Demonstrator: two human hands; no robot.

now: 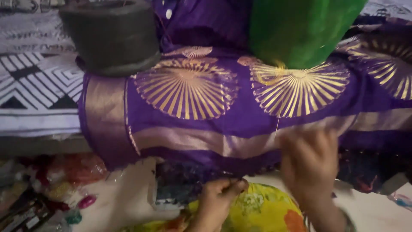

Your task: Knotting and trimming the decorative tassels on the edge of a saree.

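Purple cloth (240, 116), gold sunburst motifs, pale gold border

There is one view only, from a camera worn on the person's head, tilted steeply down and forward. It sits close to the work: the purple cloth (240, 116) with gold fan motifs fills the middle of the frame from 9 to 3 o'clock. The left hand (216, 195) enters at 6 o'clock and the right hand (311, 165) at about 5 o'clock, both blurred by nearness. A dark round block (111, 36) sits at 11 o'clock, green fabric (300, 30) at 1 o'clock.
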